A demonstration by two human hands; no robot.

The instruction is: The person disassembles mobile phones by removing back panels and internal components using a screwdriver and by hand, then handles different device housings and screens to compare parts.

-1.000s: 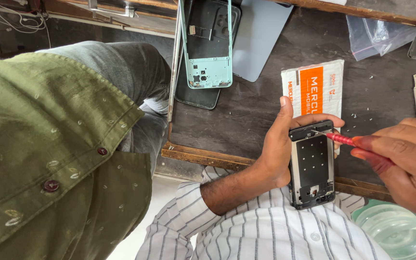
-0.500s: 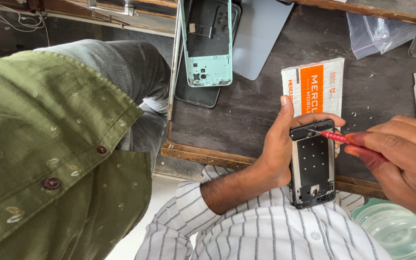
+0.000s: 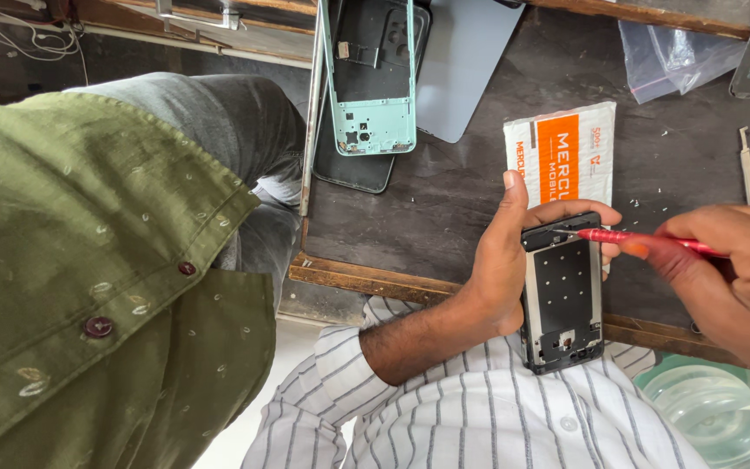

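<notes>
My left hand (image 3: pixel 501 260) is wrapped round an opened phone (image 3: pixel 563 295), thumb on its left edge, fingers (image 3: pixel 596 215) hooked over the far end; it sits over the near edge of the desk (image 3: pixel 444 204). My right hand (image 3: pixel 731 278) pinches a red screwdriver (image 3: pixel 631 239), tip at the phone's far end.

Risk, as I judge it: the tip could skid and scratch the board, or a loose screw could drop off the desk edge, since the phone hangs half past it.

Just beyond the phone lies a flat white packet with an orange panel (image 3: pixel 566 148). A clear plastic bag (image 3: pixel 674 48) lies far right. A mint phone frame (image 3: pixel 371 78) lies far left. Another person's green shirt (image 3: pixel 88 278) fills the left.
</notes>
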